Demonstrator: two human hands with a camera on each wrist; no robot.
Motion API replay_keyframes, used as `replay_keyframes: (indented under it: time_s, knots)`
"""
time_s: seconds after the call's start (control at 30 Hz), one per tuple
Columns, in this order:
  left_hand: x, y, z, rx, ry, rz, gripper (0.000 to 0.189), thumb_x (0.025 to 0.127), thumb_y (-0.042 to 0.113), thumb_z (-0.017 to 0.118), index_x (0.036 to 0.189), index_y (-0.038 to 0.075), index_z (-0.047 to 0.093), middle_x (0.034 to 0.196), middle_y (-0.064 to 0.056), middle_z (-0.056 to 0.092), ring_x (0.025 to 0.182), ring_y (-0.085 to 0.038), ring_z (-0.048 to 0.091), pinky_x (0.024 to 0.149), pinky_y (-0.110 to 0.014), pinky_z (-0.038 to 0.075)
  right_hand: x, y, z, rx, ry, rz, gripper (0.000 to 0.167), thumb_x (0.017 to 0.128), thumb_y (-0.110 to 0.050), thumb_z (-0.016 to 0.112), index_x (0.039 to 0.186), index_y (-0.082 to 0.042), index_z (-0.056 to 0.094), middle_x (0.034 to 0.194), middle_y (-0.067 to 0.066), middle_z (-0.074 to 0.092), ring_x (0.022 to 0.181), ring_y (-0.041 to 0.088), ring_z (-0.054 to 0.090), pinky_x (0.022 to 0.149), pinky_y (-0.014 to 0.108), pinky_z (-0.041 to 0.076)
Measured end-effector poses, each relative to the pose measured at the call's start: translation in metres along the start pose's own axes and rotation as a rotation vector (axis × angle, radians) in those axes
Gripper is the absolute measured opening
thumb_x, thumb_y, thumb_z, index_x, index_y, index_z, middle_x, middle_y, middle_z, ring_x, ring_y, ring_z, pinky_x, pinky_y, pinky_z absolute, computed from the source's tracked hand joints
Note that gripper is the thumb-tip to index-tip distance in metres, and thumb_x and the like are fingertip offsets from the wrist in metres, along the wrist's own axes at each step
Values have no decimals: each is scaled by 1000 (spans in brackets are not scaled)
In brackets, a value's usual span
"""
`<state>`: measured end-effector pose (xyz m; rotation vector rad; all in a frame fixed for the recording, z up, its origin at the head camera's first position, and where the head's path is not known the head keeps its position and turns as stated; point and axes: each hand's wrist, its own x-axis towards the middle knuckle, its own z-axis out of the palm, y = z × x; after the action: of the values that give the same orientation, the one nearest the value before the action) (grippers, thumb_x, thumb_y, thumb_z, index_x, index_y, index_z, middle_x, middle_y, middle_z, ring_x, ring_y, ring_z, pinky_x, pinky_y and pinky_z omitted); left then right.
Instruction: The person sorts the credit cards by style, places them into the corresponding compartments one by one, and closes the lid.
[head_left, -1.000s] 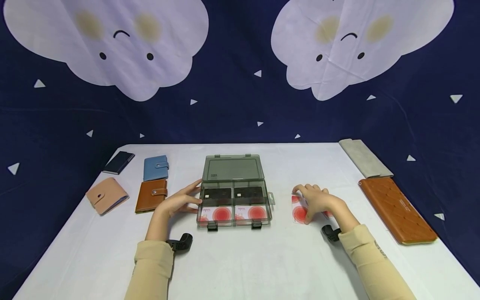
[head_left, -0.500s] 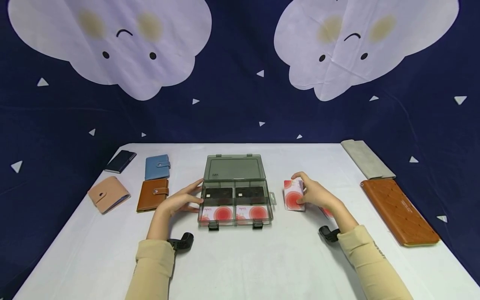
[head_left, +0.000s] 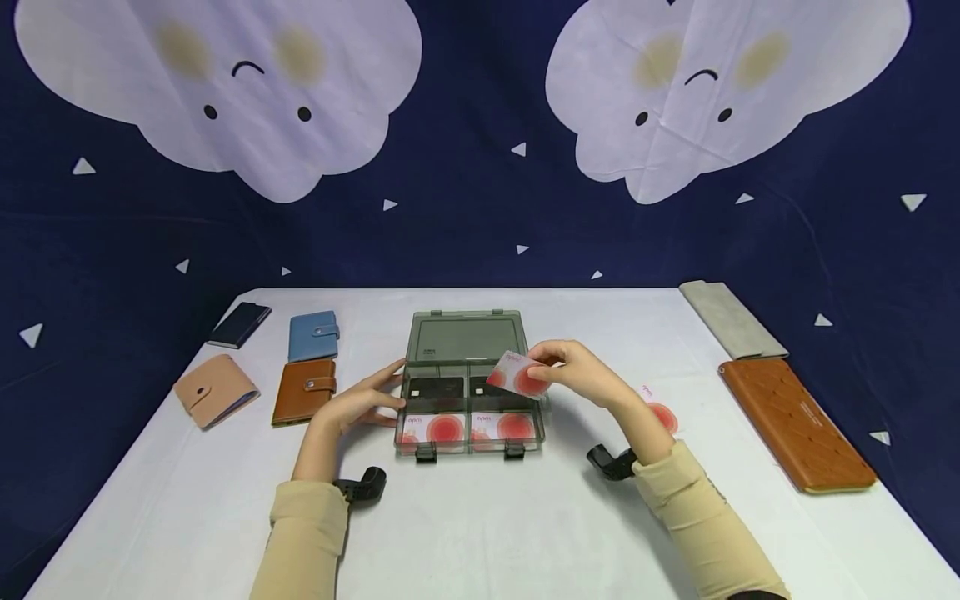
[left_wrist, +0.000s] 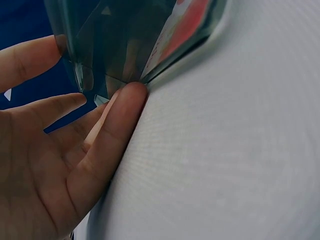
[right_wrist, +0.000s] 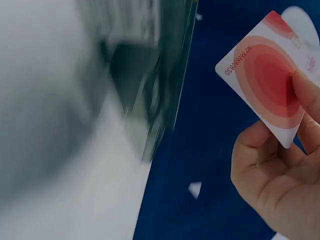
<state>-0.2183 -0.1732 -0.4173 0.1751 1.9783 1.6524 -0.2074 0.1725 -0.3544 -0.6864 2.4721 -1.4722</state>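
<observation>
A red-and-white card [head_left: 517, 372] is pinched between the thumb and fingers of my right hand [head_left: 573, 372], tilted above the right side of a see-through green plastic box [head_left: 467, 408]. A printed number shows on this card in the right wrist view. The box stands with its lid [head_left: 467, 337] raised at the back. Black cards [head_left: 435, 388] lie in its rear compartments, red-and-white cards [head_left: 444, 428] in the front ones. My left hand [head_left: 360, 402] touches the box's left side with fingers spread; in the left wrist view the thumb [left_wrist: 112, 135] rests at its lower edge.
Another red-and-white card [head_left: 658, 408] lies on the white table [head_left: 480, 525], partly behind my right forearm. Blue [head_left: 312, 336], brown [head_left: 303, 392], pink [head_left: 216, 390] and black [head_left: 238, 324] wallets lie left. A long brown wallet [head_left: 795, 425] and a grey one [head_left: 731, 318] lie right.
My right hand has picked up a red-and-white card from the table and carried it left over the box. One card is left behind on the table. My left hand has stayed at the box.
</observation>
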Motion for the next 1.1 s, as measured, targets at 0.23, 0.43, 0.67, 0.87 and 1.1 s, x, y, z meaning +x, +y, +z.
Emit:
replay_keyframes:
  time_s: [0.23, 0.43, 0.67, 0.87, 1.1]
  knots:
    - [0, 1, 1, -1, -1, -7, 84, 85, 4, 55, 150, 15, 3, 152, -25, 3, 128, -46, 31, 88, -46, 49, 13, -13, 47, -246, -50, -87, 19, 90, -19, 60, 104, -10, 67, 100, 3, 67, 91, 16, 61, 78, 30, 51]
    - [-1, 2, 1, -3, -4, -1, 84, 85, 3, 54, 150, 14, 3, 151, -26, 4, 127, -46, 32, 88, -47, 49, 22, -22, 79, -331, -115, -52, 27, 90, -9, 59, 116, -9, 64, 105, 7, 66, 86, 16, 59, 70, 27, 50]
    - [-1, 2, 1, -1, -7, 2, 84, 85, 5, 55, 150, 14, 3, 151, -26, 4, 126, -47, 32, 88, -47, 50, 29, -29, 100, -308, -156, 20, 17, 87, 1, 58, 102, -6, 62, 88, 4, 67, 79, 14, 62, 66, 23, 51]
    - [0, 2, 1, -4, -15, 3, 84, 85, 4, 54, 150, 15, 2, 151, -26, 3, 128, -47, 30, 88, -47, 49, 28, -28, 107, -433, -176, -3, 15, 87, 1, 58, 97, -9, 66, 89, 5, 68, 78, 15, 63, 65, 23, 50]
    - [0, 0, 0, 4, -8, 4, 85, 84, 5, 55, 150, 15, 2, 151, -25, 5, 127, -47, 32, 88, -46, 50, 23, -27, 106, -588, -262, -13, 27, 88, -14, 62, 114, -13, 64, 100, 3, 68, 72, 11, 58, 62, 24, 46]
